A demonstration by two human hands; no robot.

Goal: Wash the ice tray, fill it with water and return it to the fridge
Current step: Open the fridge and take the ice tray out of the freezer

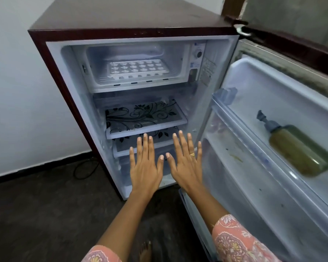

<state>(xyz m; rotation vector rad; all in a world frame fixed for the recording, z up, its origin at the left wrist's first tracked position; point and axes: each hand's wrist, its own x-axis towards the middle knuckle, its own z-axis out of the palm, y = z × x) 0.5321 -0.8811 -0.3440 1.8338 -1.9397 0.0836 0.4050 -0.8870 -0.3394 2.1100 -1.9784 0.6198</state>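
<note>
Head view showed the fridge standing with its door swung wide. The ice tray lay flat on the floor of the freezer compartment at the top, long side toward the opening, with nothing stacked on it. Both hands were empty: the left hand and the right hand hovered side by side before the lower patterned shelves, palms down. Their fingers were straight and spread — released, touching nothing, well below the tray. Whether its cells held ice, water or nothing could not be told; they only looked pale. Judged from that, the step in hand was probably the reach up for the tray. To do it well, both hands should rise to the compartment mouth and take the tray by its two short ends, thumbs on the rim. They should then draw it straight out and level — any tilt could spill meltwater or catch the front lip. The pump bottle lying in the door rack was well clear of that path.
</note>
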